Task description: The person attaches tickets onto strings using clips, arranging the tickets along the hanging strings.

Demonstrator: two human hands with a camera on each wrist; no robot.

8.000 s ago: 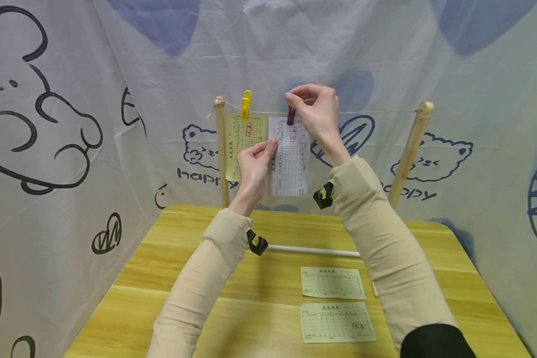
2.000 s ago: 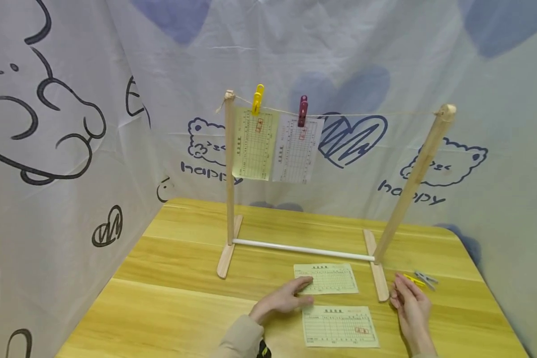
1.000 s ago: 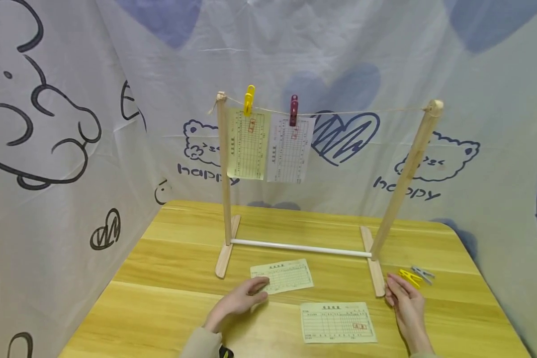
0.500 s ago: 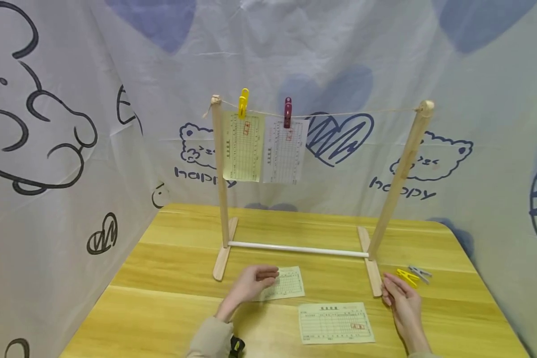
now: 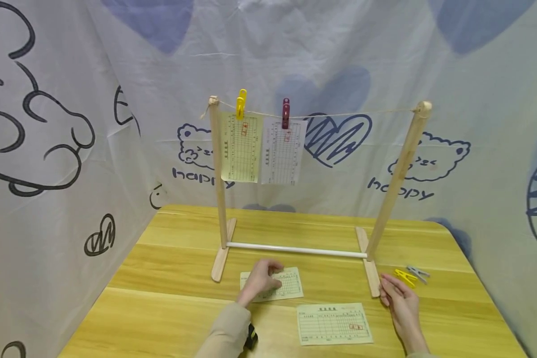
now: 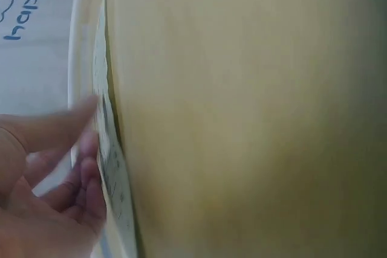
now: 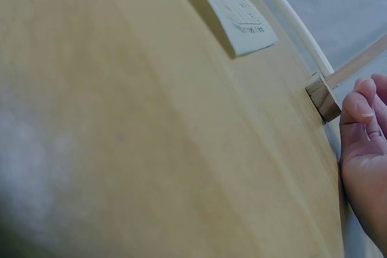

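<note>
My left hand (image 5: 260,281) is over the upper pale green paper slip (image 5: 292,284) and covers part of it. In the left wrist view its bent fingers touch the slip, which lies on the table. My right hand (image 5: 402,308) rests beside the rack's right foot, its fingers loosely bent, with nothing visible in them. Just beyond it lie a yellow clothespin (image 5: 405,278) and a grey clothespin (image 5: 418,273). A second slip (image 5: 333,323), with a red stamp, lies flat between the hands, nearer the front.
A wooden rack (image 5: 391,194) with a white crossbar (image 5: 295,249) stands behind the slips. From its string (image 5: 349,114) hang a yellow-green slip (image 5: 241,154) under a yellow clothespin (image 5: 241,104) and a white slip (image 5: 283,159) under a dark red clothespin (image 5: 286,113).
Both hands have come down from the dark red clothespin on the string. The upper table slip has slid left under my left hand, whose fingers now bend over it. My right hand stays put.
</note>
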